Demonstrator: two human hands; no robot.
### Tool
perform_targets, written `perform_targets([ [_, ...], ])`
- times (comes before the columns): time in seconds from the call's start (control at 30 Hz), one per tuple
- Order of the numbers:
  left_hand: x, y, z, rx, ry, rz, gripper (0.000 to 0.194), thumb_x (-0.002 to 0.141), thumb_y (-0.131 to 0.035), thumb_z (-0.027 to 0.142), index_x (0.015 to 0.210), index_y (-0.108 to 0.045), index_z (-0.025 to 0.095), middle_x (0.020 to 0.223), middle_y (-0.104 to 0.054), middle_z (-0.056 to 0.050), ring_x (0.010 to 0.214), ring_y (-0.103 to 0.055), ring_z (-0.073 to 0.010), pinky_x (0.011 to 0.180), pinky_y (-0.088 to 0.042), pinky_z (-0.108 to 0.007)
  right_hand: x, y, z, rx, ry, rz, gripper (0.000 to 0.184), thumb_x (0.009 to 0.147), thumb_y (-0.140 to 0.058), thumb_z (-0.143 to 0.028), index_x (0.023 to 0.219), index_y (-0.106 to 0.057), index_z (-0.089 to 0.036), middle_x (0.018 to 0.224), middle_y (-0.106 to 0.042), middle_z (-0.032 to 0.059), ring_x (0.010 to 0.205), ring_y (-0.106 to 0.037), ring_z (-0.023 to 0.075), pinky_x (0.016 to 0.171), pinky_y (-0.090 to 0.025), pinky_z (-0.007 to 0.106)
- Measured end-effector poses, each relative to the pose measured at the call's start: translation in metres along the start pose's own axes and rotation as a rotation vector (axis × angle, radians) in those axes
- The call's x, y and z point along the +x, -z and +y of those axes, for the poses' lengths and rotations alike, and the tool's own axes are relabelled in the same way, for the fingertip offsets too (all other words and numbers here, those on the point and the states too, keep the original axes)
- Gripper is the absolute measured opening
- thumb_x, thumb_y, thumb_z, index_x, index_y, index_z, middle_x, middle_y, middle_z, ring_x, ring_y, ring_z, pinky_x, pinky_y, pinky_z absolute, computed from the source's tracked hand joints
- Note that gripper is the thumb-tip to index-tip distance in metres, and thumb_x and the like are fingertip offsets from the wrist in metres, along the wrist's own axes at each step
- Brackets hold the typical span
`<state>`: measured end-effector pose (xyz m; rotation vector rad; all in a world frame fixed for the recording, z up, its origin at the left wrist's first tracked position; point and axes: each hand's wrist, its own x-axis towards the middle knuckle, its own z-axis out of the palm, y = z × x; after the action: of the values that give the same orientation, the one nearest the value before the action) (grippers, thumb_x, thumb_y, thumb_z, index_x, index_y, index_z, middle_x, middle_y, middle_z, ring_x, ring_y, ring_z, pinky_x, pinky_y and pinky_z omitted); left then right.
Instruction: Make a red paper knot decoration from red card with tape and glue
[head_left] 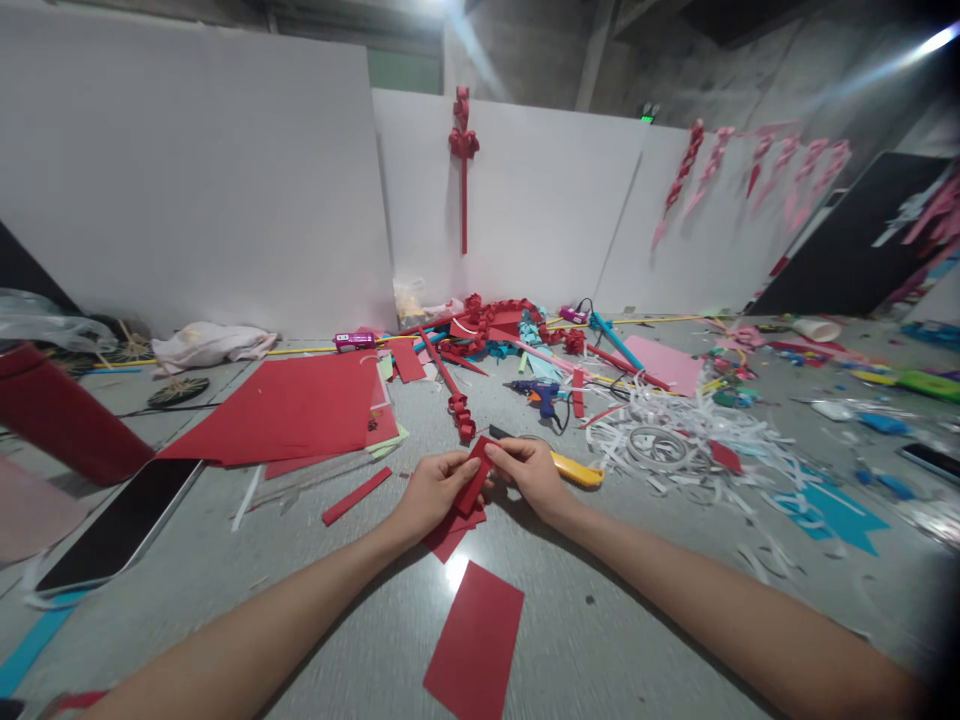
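Note:
Between my two hands is a small piece of red paper (475,487), held just above the floor. My left hand (437,488) pinches its left side with thumb and fingers. At its upper right, my right hand (531,474) grips the same piece between thumb and fingers. Under my left hand lie more red paper pieces (448,541), partly covered. Nearer to me, a red paper rectangle (475,640) lies flat. Just beyond my right hand is a yellow utility knife (576,470), partly hidden by that hand.
Large red sheets (292,410) and a phone (120,525) lie left. A blue glue gun (541,396) sits ahead, with white paper strips (660,440) to its right. Red curled-paper decorations (460,415) lie farther back. Another (463,150) hangs on the white panel (540,200).

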<state>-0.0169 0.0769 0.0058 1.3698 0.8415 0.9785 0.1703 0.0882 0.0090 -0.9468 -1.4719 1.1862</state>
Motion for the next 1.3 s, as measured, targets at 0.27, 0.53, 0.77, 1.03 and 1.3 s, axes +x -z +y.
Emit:
perform_targets([
  [0.27,-0.0011,-0.0005,0.0007,0.000,-0.016,-0.015,0.046,0.094,-0.063,0.056,0.095,-0.074,0.012,0.088,-0.076,-0.013,0.069,-0.073,-0.0200,0.063,-0.059,-0.030,0.0004,0.0018,0.0001,-0.027,0.002,-0.003,0.046,0.089,-0.068,-0.056,0.068,-0.071,-0.015,0.054,-0.055,-0.0008,0.049,-0.037,0.0090,0.049,-0.027,0.026],
  [0.53,0.0014,-0.0011,-0.0014,-0.037,0.023,-0.019,0.043,0.093,-0.066,0.054,0.098,-0.072,0.012,0.084,-0.076,-0.011,0.068,-0.073,-0.0197,0.065,-0.059,-0.031,0.0001,0.0028,0.0023,-0.048,-0.005,0.023,0.048,0.089,-0.068,-0.057,0.066,-0.068,-0.015,0.056,-0.055,-0.0001,0.049,-0.040,0.0098,0.047,-0.027,0.025],
  [0.77,0.0008,-0.0035,-0.0018,-0.004,0.075,-0.066,0.043,0.087,-0.073,0.054,0.088,-0.069,0.012,0.077,-0.075,-0.009,0.059,-0.069,-0.0169,0.058,-0.057,-0.029,-0.0017,0.0007,-0.0032,-0.111,0.066,-0.007,0.046,0.092,-0.066,-0.051,0.064,-0.067,-0.015,0.057,-0.055,-0.0002,0.053,-0.043,0.0105,0.051,-0.032,0.026],
  [1.03,-0.0007,-0.0029,-0.0025,-0.010,0.064,-0.054,0.044,0.087,-0.072,0.055,0.085,-0.070,0.011,0.072,-0.073,-0.008,0.055,-0.066,-0.0154,0.053,-0.055,-0.027,-0.0060,-0.0025,-0.0062,-0.190,0.121,-0.059,0.050,0.095,-0.062,-0.050,0.059,-0.063,-0.016,0.055,-0.048,-0.0008,0.055,-0.040,0.0114,0.052,-0.030,0.027],
  [1.3,0.0027,-0.0032,-0.0011,0.071,0.046,-0.032,0.044,0.089,-0.069,0.054,0.085,-0.071,0.011,0.072,-0.075,-0.010,0.055,-0.067,-0.0153,0.055,-0.054,-0.026,-0.0028,-0.0021,-0.0054,-0.193,0.118,0.096,0.049,0.093,-0.064,-0.052,0.058,-0.060,-0.017,0.055,-0.048,-0.0007,0.055,-0.039,0.0121,0.052,-0.030,0.028],
])
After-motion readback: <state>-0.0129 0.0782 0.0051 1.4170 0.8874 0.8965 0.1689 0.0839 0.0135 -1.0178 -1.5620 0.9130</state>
